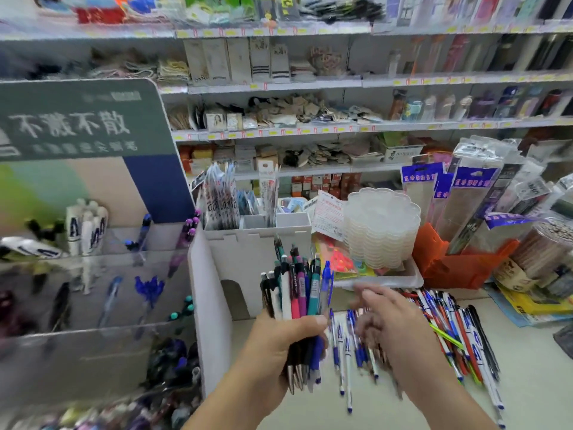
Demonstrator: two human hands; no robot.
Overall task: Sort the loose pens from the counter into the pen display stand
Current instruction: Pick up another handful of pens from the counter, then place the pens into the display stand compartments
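Left hand [283, 346] is wrapped tight around a fat bunch of pens [299, 293] — teal, pink, white, black and blue barrels, held upright with the clip ends up and the tips poking out below the fist. It's up in the air over the counter [527, 361], right in front of a white cardboard organizer box [248, 256].

Right hand [389, 318] is just beside the bunch, fingers spread and loose, holding nothing as far as I can see — it's motion-blurred though, so the fingertips are mushy.

Under and past the right hand there's a big pile of loose pens [449, 333] on the counter, mostly white-and-blue with some red, black and one yellow-green, fanned out toward the right edge.

The pen display stand [93, 274] sits along the left edge — clear tiered compartments with a few white, blue and purple pens in them, green and navy printed backboard above. It's blurry.

Behind the pile, a stack of clear scalloped trays [381, 225] and an orange box [452, 268] toward the back edge.
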